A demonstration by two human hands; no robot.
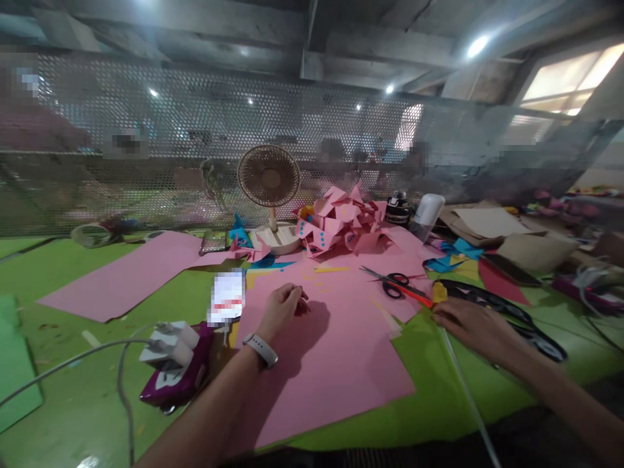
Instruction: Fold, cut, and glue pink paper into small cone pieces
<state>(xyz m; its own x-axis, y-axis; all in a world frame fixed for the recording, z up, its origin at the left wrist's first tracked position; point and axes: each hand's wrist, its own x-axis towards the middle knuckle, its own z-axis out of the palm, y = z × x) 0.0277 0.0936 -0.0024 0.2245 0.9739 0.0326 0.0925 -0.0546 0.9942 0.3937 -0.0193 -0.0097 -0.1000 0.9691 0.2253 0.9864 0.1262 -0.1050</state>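
Over a large pink paper sheet (341, 364), my left hand (285, 305) hovers or rests with its fingers curled in; whether they pinch anything is hidden. My right hand (468, 325) is at the sheet's right side, fingers bent together beside a small yellow piece (439, 292) and the end of an orange-red stick (418, 294). What it grips cannot be made out. A thin pale strip (468, 390) runs from under this hand to the table's front edge. Scissors with black handles (397, 285) lie partly open on the pink paper, left of the right hand.
A small fan (269, 179) and a heap of folded pink paper (344, 218) stand behind. At left are a lit phone (227, 296), a purple power strip (178, 383) with white plugs, and another pink sheet (131, 273). A black curved object (531, 335) lies at right.
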